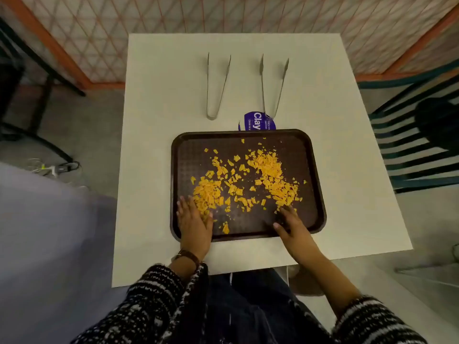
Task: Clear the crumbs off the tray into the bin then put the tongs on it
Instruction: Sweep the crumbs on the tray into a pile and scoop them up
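Two hands flat and holding nothing, left hand (193,223) and right hand (289,223), press the dark brown plastic tray (310,155) just behind the scattered orange crumbs (269,170), which look light, brittle and best swept, while two steel tongs (215,88) wait well beyond the fingertips.

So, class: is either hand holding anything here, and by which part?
Nothing is held. Both the left hand and right hand rest open on the tray among crumbs.

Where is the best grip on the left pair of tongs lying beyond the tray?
Grip the left tongs across both arms just above the closed hinge end, reaching over the tray. The arms converge at that near end and splay apart toward the far tips.
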Tool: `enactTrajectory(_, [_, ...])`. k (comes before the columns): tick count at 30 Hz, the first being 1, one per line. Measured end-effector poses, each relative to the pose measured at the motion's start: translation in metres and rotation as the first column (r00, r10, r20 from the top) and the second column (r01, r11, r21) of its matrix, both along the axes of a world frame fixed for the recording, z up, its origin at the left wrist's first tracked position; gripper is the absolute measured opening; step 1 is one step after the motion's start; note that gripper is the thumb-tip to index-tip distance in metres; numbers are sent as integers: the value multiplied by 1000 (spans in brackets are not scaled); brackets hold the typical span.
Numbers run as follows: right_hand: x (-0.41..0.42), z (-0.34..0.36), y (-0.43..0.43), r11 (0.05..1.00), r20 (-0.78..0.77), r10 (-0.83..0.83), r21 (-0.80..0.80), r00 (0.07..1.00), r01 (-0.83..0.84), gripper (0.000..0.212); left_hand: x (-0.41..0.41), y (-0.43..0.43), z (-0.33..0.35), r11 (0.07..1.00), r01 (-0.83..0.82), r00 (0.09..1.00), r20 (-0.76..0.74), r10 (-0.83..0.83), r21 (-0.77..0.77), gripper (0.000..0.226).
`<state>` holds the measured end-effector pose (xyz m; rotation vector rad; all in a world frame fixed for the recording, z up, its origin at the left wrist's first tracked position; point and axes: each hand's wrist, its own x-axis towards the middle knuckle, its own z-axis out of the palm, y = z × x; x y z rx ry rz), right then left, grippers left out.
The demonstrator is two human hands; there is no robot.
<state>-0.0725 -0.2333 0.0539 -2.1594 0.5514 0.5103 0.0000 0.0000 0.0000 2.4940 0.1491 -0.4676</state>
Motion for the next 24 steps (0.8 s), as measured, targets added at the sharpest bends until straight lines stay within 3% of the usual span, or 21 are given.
enactTrajectory(3, [12,-13,-20,996,34,-12,-87,999,15,59,1,-16,2,998,6,1000,-2,-6,65,74])
enactTrajectory(8, [28,-29,-41,983,22,-48,-176,999,51,67,-12,-57,12,968,183,981,-36,-191,-170,76])
enactTrajectory(11, [37,-36,-51,975,46,8,-224,999,2,69,-14,-70,14,941,274,960,-9,-281,-200,76])
enactTrajectory(15, [49,-40,-57,964,89,27,-268,996,-2,70,-6,-63,21,966,177,984,22,-176,-186,71])
enactTrajectory(18, [54,-44,-50,952,56,23,-305,998,-5,72,-2,-42,16,993,-27,999,39,32,-118,71])
enactTrajectory(21, [54,-49,-26,942,79,128,-321,989,-96,77,-2,-20,8,980,-194,981,23,195,-36,71])
enactTrajectory(24, [54,-53,4,936,106,276,-254,955,-242,78,-6,-9,3,980,-196,981,9,196,-22,70])
